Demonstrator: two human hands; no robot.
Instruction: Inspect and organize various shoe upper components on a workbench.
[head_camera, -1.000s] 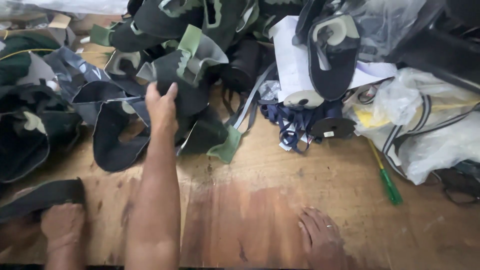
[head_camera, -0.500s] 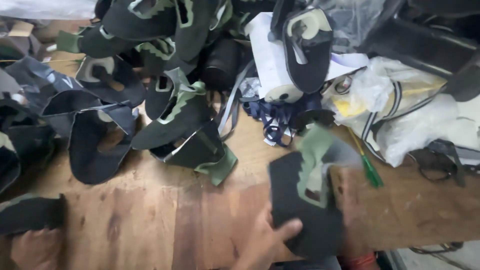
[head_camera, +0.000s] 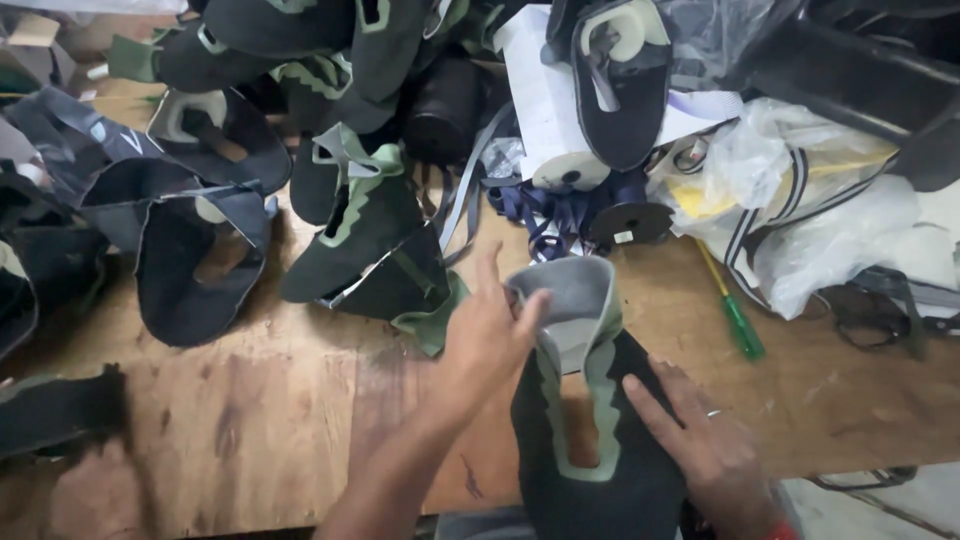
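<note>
Between the two hands, at the near edge of the wooden table (head_camera: 300, 420), lies a black shoe upper (head_camera: 585, 440) with pale green trim. Its long axis runs away from the person, the grey end pointing toward the pile beyond and the dark end hanging off the near edge. The left hand (head_camera: 485, 340) reaches in from below, forearm angled up and right, fingers loosely spread with the fingertips pinching the grey flap. The right hand (head_camera: 700, 440) lies flat and open on the black part, fingers pointing up and left, pressing it down. Beyond the left hand sits a heap of similar uppers (head_camera: 360, 220). Beyond the right hand lies a green screwdriver (head_camera: 735, 315), beside plastic bags (head_camera: 810, 200).
</note>
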